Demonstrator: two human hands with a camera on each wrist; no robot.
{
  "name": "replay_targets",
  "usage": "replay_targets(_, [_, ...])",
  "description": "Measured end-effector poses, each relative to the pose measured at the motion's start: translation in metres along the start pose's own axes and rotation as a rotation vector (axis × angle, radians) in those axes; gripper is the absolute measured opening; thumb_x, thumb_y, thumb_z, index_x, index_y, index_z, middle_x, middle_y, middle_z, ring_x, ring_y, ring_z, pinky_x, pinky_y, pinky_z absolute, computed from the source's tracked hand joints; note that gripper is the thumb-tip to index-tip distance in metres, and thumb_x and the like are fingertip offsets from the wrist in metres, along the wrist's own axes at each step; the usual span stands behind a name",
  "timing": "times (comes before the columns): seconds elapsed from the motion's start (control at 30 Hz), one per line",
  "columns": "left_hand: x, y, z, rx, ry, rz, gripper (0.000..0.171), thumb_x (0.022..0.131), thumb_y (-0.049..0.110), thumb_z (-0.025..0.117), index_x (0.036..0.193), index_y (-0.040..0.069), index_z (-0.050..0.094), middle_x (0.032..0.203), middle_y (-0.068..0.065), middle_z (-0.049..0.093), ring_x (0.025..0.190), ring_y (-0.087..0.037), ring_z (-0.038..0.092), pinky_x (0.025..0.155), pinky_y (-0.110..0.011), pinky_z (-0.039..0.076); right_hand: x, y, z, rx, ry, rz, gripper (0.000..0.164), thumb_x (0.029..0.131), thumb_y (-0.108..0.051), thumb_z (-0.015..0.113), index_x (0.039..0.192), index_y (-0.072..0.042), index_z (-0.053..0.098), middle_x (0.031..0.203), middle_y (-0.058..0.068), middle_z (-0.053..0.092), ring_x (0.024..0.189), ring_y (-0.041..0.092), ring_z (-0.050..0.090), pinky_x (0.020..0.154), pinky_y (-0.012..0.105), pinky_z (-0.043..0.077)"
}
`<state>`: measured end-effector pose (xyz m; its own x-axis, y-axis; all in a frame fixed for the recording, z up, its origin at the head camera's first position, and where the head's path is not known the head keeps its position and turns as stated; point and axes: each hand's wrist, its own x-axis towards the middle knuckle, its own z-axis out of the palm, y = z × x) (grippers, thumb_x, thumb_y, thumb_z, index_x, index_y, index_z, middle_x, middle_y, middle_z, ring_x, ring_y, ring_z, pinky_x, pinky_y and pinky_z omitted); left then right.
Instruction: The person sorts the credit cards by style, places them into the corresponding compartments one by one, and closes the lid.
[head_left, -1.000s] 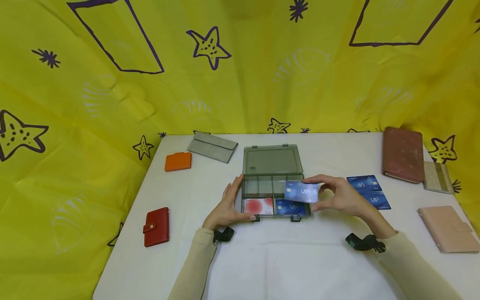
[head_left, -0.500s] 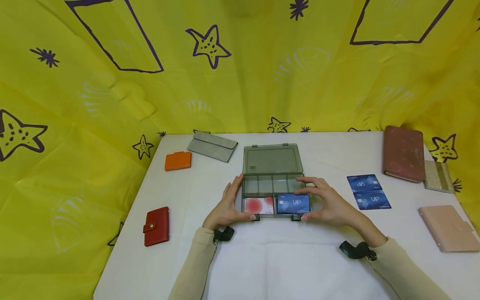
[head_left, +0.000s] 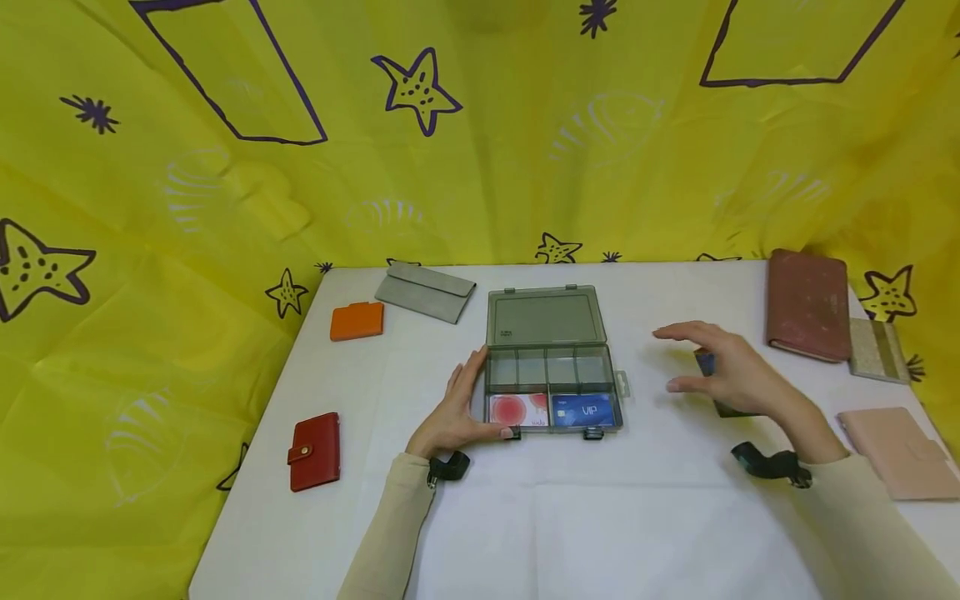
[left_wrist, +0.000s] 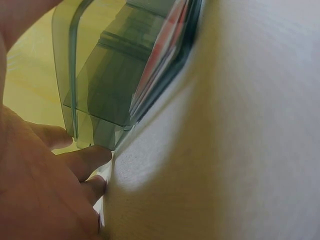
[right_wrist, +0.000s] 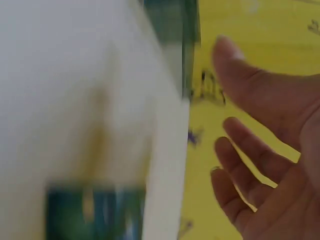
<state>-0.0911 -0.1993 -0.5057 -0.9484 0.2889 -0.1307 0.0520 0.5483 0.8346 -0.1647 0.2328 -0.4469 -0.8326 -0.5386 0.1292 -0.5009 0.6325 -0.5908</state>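
Note:
A translucent grey-green plastic storage box (head_left: 561, 367) lies with its lid (head_left: 546, 317) folded back. In its front left compartment is a red-and-white card (head_left: 517, 410); a blue VIP card (head_left: 583, 410) lies in the front right one. My left hand (head_left: 456, 419) holds the box's left side, thumb at the front edge and fingers by the back corner; in the left wrist view fingertips (left_wrist: 95, 157) touch the box. Above the table to the right, my right hand (head_left: 723, 371) holds nothing, fingers spread from the thumb. It mostly covers loose blue cards (head_left: 703, 361).
To the left lie a grey envelope wallet (head_left: 425, 292), an orange card holder (head_left: 357, 322) and a red snap wallet (head_left: 314, 452). On the right are a maroon notebook (head_left: 807, 304), a beige striped item (head_left: 879, 351) and a pink notebook (head_left: 896, 452). A yellow curtain hangs behind.
My right hand laid the blue card in the front right compartment, let it go, and moved right over the loose blue cards. My left hand stayed on the box.

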Motion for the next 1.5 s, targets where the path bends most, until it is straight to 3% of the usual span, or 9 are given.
replay_targets(0.23, [0.000, 0.000, -0.001, 0.001, -0.002, -0.005, 0.132, 0.076, 0.035, 0.096, 0.173, 0.030, 0.006, 0.181, -0.006, 0.004, 0.165, -0.040, -0.005, 0.129, -0.072, 0.010, -0.010, 0.052, -0.038, -0.184, -0.188, 0.257, 0.071, 0.084, -0.013, 0.091, 0.146, -0.001, 0.059, 0.139, 0.036, 0.060, 0.121, 0.054, 0.056, 0.100, 0.076, 0.047])
replay_targets(0.4, [0.000, -0.001, 0.000, 0.001, -0.007, -0.008, 0.132, 0.076, 0.034, 0.095, 0.173, 0.029, 0.006, 0.181, -0.006, 0.004, 0.166, -0.040, -0.006, 0.129, -0.072, 0.010, -0.017, 0.072, -0.039, -0.267, -0.203, 0.269, 0.066, 0.080, -0.011, 0.092, 0.137, 0.006, 0.065, 0.133, 0.038, 0.062, 0.118, 0.055, 0.051, 0.102, 0.076, 0.043])
replay_targets(0.57, [0.000, 0.000, 0.000, -0.002, 0.003, 0.002, 0.131, 0.076, 0.034, 0.096, 0.173, 0.030, 0.007, 0.181, -0.004, 0.005, 0.165, -0.041, -0.007, 0.128, -0.074, 0.009, -0.014, 0.075, -0.041, -0.257, -0.209, 0.283, 0.064, 0.080, -0.014, 0.093, 0.135, 0.005, 0.066, 0.130, 0.036, 0.064, 0.117, 0.054, 0.050, 0.103, 0.076, 0.042])
replay_targets(0.83, [0.000, 0.000, 0.001, -0.001, 0.002, -0.007, 0.131, 0.076, 0.034, 0.095, 0.173, 0.030, 0.007, 0.181, -0.006, 0.004, 0.165, -0.040, -0.005, 0.129, -0.072, 0.010, -0.011, 0.078, -0.037, -0.176, -0.207, 0.264, 0.060, 0.075, -0.025, 0.098, 0.123, 0.002, 0.073, 0.104, 0.014, 0.072, 0.098, 0.034, 0.059, 0.088, 0.055, 0.051])
replay_targets(1.03, [0.000, 0.000, 0.001, -0.002, 0.004, -0.008, 0.131, 0.076, 0.035, 0.096, 0.173, 0.029, 0.007, 0.181, -0.006, 0.003, 0.165, -0.041, -0.004, 0.128, -0.073, 0.011, -0.016, 0.076, -0.031, -0.175, -0.128, 0.229, 0.040, 0.081, -0.019, 0.094, 0.112, -0.002, 0.075, 0.105, 0.014, 0.071, 0.097, 0.033, 0.057, 0.083, 0.047, 0.047])
replay_targets(1.2, [-0.001, -0.001, 0.000, -0.002, 0.003, -0.001, 0.131, 0.076, 0.034, 0.095, 0.173, 0.030, 0.007, 0.181, -0.006, 0.004, 0.165, -0.040, -0.004, 0.129, -0.072, 0.010, -0.020, 0.071, -0.021, -0.142, -0.006, 0.130, 0.022, 0.089, -0.003, 0.084, 0.107, -0.008, 0.072, 0.096, 0.004, 0.073, 0.083, 0.015, 0.057, 0.075, 0.021, 0.050])
replay_targets(1.27, [-0.001, -0.002, 0.000, -0.003, 0.003, 0.004, 0.131, 0.076, 0.034, 0.095, 0.173, 0.030, 0.008, 0.181, -0.005, 0.004, 0.165, -0.040, -0.005, 0.129, -0.071, 0.009, -0.020, 0.067, -0.016, -0.122, 0.060, 0.087, 0.023, 0.091, 0.000, 0.081, 0.110, -0.008, 0.070, 0.095, 0.006, 0.074, 0.079, 0.008, 0.054, 0.068, 0.013, 0.045])
replay_targets(1.37, [0.000, -0.002, 0.000, 0.000, 0.003, 0.006, 0.131, 0.076, 0.034, 0.095, 0.173, 0.029, 0.008, 0.181, -0.005, 0.005, 0.166, -0.039, -0.005, 0.130, -0.069, 0.008, -0.017, 0.057, -0.011, -0.054, 0.141, 0.058, 0.036, 0.092, 0.004, 0.078, 0.124, -0.005, 0.065, 0.100, 0.016, 0.074, 0.069, 0.002, 0.057, 0.061, 0.011, 0.046])
replay_targets(1.5, [0.000, 0.000, 0.000, 0.007, 0.000, 0.008, 0.131, 0.076, 0.035, 0.095, 0.173, 0.028, 0.007, 0.181, -0.005, 0.004, 0.166, -0.038, -0.004, 0.131, -0.068, 0.008, -0.011, 0.040, -0.002, 0.124, 0.155, 0.116, 0.047, 0.094, 0.001, 0.077, 0.137, 0.000, 0.056, 0.107, 0.028, 0.068, 0.064, 0.002, 0.069, 0.059, 0.013, 0.055])
